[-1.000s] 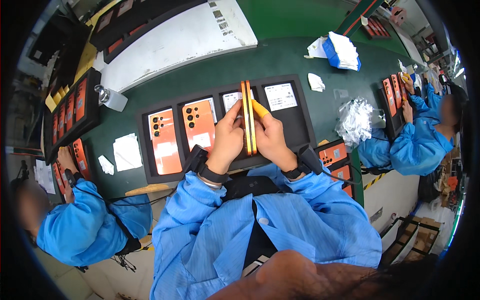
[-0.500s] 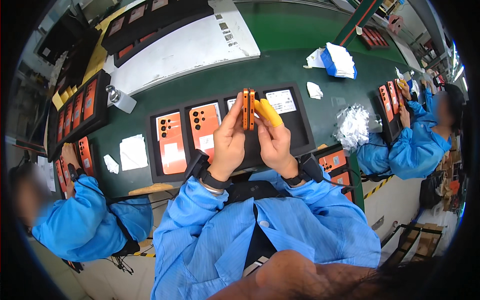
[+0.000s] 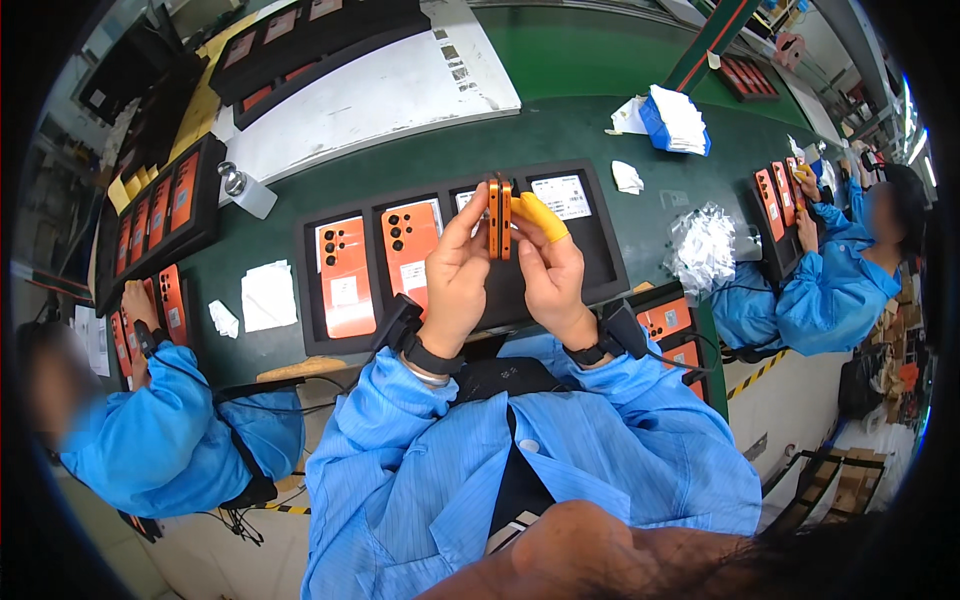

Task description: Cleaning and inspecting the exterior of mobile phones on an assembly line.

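Two orange smartphones stand on edge, pressed side by side over the tray, their narrow ends facing me. My left hand (image 3: pixel 457 290) is closed on the left phone (image 3: pixel 494 225), thumb and fingers along its side. On the other side my right hand (image 3: pixel 553 285), wearing yellow finger cots (image 3: pixel 543 217), grips the right phone (image 3: pixel 505 225). Beneath them lies a black foam tray (image 3: pixel 592 255). An orange phone (image 3: pixel 346 290) and another orange phone (image 3: pixel 408 240) rest camera side up in its left compartments. A white label card (image 3: pixel 562 195) sits in the right compartment.
White cloths (image 3: pixel 268 297) lie left of the tray, near a pump bottle (image 3: pixel 250 190). A blue box of wipes (image 3: pixel 678 122) and crumpled clear plastic (image 3: pixel 703 248) are to the right. Co-workers in blue sit on both sides; another phone tray (image 3: pixel 165 215) stands far left.
The two phones remain together in my hands, with only a slight shift in their angle. The view has moved a little; the tray appears slightly to the right.
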A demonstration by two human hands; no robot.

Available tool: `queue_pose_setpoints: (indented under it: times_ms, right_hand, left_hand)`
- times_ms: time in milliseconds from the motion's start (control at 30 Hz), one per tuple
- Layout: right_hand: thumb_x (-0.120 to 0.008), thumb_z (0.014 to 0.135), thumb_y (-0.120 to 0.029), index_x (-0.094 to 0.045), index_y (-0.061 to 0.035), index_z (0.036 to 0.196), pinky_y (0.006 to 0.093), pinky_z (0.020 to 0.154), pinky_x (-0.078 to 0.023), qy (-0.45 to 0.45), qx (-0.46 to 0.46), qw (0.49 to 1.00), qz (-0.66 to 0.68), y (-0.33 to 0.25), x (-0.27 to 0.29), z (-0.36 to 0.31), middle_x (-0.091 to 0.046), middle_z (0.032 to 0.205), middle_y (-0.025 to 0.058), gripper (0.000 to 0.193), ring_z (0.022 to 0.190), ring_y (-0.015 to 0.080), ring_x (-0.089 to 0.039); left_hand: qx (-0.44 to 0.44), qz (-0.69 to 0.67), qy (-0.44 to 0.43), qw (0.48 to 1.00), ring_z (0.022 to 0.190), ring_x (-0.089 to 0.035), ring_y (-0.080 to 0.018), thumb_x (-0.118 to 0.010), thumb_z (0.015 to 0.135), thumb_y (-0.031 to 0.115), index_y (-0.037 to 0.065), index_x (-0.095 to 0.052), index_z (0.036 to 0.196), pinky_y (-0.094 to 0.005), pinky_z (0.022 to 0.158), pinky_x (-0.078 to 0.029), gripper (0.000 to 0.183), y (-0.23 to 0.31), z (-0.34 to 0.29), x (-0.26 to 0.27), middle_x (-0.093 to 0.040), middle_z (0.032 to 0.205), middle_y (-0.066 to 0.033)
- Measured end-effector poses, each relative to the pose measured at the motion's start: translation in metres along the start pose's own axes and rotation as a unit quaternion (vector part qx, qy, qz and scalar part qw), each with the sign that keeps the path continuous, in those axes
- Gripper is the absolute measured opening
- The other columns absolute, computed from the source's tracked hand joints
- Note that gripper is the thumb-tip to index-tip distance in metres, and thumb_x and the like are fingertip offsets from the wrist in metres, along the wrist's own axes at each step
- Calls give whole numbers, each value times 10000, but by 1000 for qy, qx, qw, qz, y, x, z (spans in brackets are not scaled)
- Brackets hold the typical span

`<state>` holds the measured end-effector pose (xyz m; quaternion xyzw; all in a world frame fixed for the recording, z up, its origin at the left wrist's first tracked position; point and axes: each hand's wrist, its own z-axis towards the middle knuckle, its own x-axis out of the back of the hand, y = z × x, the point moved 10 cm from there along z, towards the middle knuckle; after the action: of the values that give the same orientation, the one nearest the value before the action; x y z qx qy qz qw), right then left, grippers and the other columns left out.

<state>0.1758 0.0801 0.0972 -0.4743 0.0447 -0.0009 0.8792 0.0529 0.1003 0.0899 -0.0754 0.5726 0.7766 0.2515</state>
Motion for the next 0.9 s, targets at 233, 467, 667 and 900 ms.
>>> queue_pose_setpoints:
  times_ms: [233,467,667,900]
  right_hand:
    - [-454,967,38,-442,76,1415,364,1102,-403,-31,-114,993,-27,21,-13,-31,-527,1406,212,449,1321,275,-527]
    - [-478,984,-11,-453,71,1403,342,1029,-447,-8,-118,993,-5,30,-14,-31,-530,1350,191,428,1223,258,-565]
    - [-474,1026,-47,-386,32,1467,334,1076,-425,-17,-164,986,-36,58,-7,-28,-527,1401,176,457,1298,223,-523]
    - [-561,975,11,-473,27,1407,301,981,-508,43,-212,971,104,67,-1,-30,-573,1325,160,442,1234,213,-570]
  left_hand:
    - [106,-41,108,988,1325,-506,-192,-452,1066,137,-41,-491,1418,-305,1078,-439,396,-34,-12,24,-486,1472,-165]
    - [122,-68,174,975,1286,-533,-190,-422,1072,132,-46,-386,1489,-299,1064,-448,455,-50,-21,28,-480,1477,-162]
    - [167,-81,124,975,1180,-597,-166,-450,1048,86,-33,-390,1495,-278,977,-504,467,-62,-19,15,-562,1375,-142]
    - [152,-70,103,980,1224,-576,-182,-530,966,-24,-25,-405,1491,-292,1000,-493,539,-61,-15,15,-534,1411,-141]
